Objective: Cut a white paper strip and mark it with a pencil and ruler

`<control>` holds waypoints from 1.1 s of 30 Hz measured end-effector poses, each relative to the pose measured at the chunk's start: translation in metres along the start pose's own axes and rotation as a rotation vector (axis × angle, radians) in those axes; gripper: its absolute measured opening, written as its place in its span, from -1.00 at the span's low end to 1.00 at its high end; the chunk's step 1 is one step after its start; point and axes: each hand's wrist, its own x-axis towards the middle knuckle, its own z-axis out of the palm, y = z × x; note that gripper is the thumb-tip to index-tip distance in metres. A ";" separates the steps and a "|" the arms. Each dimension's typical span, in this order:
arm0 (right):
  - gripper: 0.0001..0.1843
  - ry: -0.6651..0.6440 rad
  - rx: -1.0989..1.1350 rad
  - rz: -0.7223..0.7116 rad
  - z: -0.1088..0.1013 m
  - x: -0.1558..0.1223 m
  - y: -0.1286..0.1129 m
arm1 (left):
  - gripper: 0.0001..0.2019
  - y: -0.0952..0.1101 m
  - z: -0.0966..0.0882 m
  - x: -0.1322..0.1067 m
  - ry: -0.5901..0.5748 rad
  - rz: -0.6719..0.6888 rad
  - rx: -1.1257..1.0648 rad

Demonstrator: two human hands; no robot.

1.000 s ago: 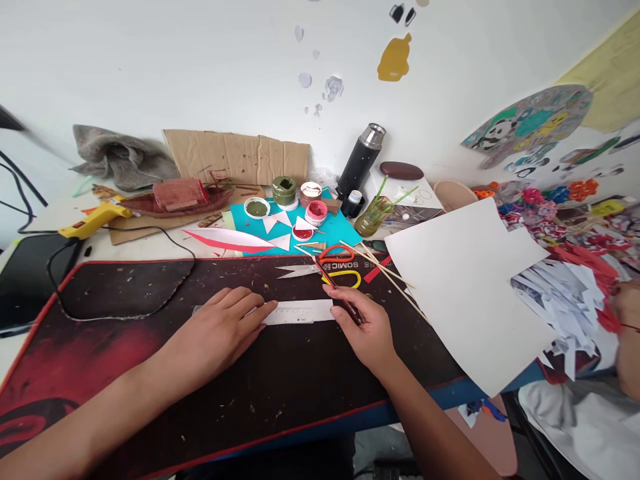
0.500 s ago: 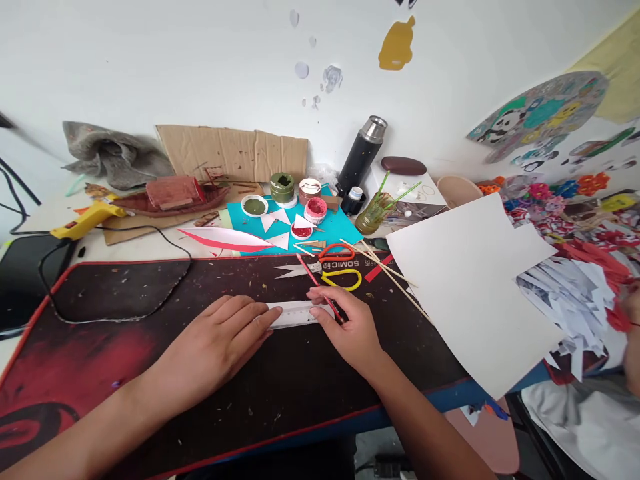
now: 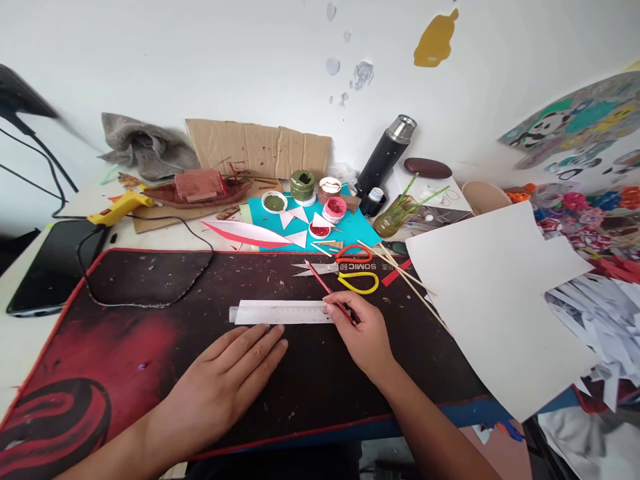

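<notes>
A clear ruler [image 3: 233, 315] lies over a narrow strip of white paper [image 3: 260, 305] on the dark mat. My right hand [image 3: 363, 330] pinches a red pencil [image 3: 319, 276], its tip pointing up and away to the left; the thumb and fingertips are at the ruler's right end. Just below the ruler, my left hand [image 3: 233, 373] rests flat on the mat with fingers stretched out, fingertips at or very near the ruler's lower edge. Beyond the right hand lie scissors [image 3: 357, 282] with orange and yellow handles.
Paint pots [image 3: 303, 187] stand on a teal sheet [image 3: 357, 230] at the back. A yellow glue gun [image 3: 120, 208] and its cord lie left, near a model boat [image 3: 200, 193]. Thin sticks [image 3: 410, 283] and a large white sheet [image 3: 493, 300] are to the right.
My left hand has drawn back from the ruler towards me, uncovering its left end. My right hand still holds the pencil. The view has shifted left.
</notes>
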 end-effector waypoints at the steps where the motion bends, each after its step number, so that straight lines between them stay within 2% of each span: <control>1: -0.88 0.003 -0.026 -0.019 0.001 0.000 0.000 | -0.61 -0.001 0.002 0.000 -0.009 -0.012 0.027; 4: -0.85 0.031 -0.129 -0.093 0.004 0.000 0.003 | -0.62 -0.005 0.010 0.000 -0.034 -0.055 0.105; 8: -0.83 0.041 -0.252 -0.200 0.005 -0.003 0.009 | -0.63 -0.005 0.020 -0.002 -0.047 -0.084 0.096; 12: -0.84 0.002 -0.352 -0.293 0.005 -0.003 0.012 | -0.62 -0.004 0.023 -0.004 -0.061 -0.089 0.063; 17: -0.80 -0.108 -0.431 -0.405 0.006 -0.003 0.014 | -0.61 -0.005 0.024 -0.005 -0.077 -0.090 0.054; 25: -0.73 -0.171 -0.501 -0.427 0.008 -0.003 0.018 | -0.62 -0.008 0.016 0.000 -0.068 -0.085 0.056; 33: -0.74 -0.160 -0.483 -0.428 0.007 -0.002 0.018 | -0.54 -0.041 0.005 -0.014 -0.043 -0.150 0.098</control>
